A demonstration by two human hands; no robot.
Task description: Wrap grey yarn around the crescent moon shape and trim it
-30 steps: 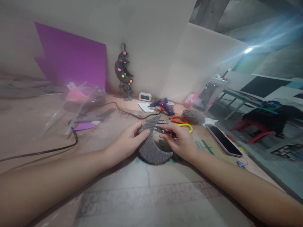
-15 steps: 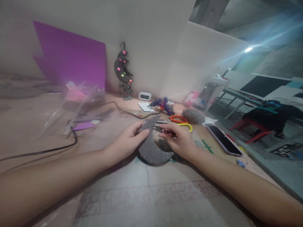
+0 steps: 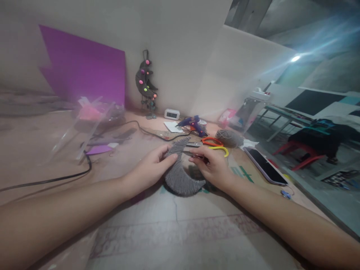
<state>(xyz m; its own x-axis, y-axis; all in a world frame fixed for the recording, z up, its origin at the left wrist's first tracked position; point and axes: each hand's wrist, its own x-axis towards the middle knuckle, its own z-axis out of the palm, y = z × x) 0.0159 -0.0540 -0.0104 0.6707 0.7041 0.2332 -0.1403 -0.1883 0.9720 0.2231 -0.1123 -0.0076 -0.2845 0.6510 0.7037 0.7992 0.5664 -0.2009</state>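
A crescent moon shape wrapped in grey yarn [image 3: 180,175] lies on the table in front of me. My left hand [image 3: 152,168] grips its left edge, fingers closed over the yarn near the upper tip. My right hand [image 3: 214,168] is closed on a small tool with metal tips and a reddish handle [image 3: 194,154]; its tips point at the inner curve of the crescent. Just behind my right hand lie scissors with an orange and a yellow handle [image 3: 213,144].
A ball of grey yarn [image 3: 229,138], a blue glue gun [image 3: 192,125], a small white clock [image 3: 171,114] and a phone [image 3: 266,166] lie around. A dark moon ornament [image 3: 145,83] leans on the wall by a purple sheet [image 3: 81,69]. A black cable [image 3: 70,175] crosses left.
My right hand has shifted slightly, bringing the small tool's tips nearer the crescent. The left hand and the crescent stay put.
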